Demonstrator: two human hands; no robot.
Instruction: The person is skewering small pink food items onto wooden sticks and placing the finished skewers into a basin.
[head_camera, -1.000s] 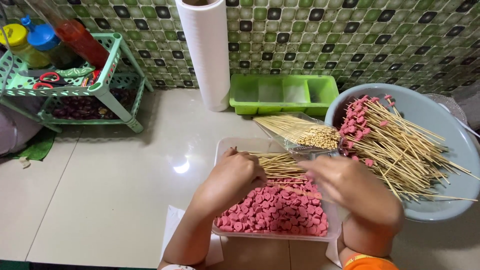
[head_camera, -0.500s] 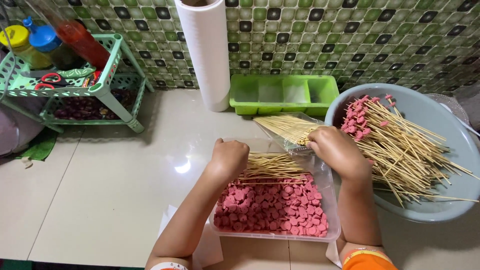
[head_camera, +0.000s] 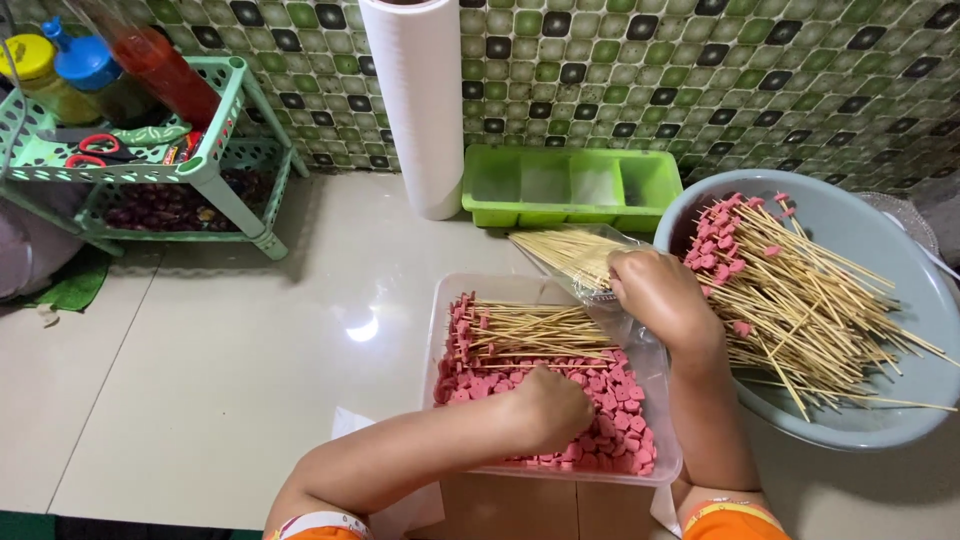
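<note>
Green rack (head_camera: 215, 165) far left, bottles on top. White roll (head_camera: 420, 100) upright at wall. Left hand (head_camera: 550, 405) curled, knuckles up, over pink sausage pieces (head_camera: 600, 390) in clear tray (head_camera: 440, 330); grip contents hidden. Right hand (head_camera: 655, 290) pinches bag of bare skewers (head_camera: 560, 255) beside tray, handy for loading. Finished skewers (head_camera: 800, 290) piled in grey basin (head_camera: 900, 230).

Clear skewer bag (head_camera: 575, 262) beside basin (head_camera: 900, 420)

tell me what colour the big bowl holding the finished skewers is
Pale grey-blue bowl, seen in the head view, beside the right hand.
</note>
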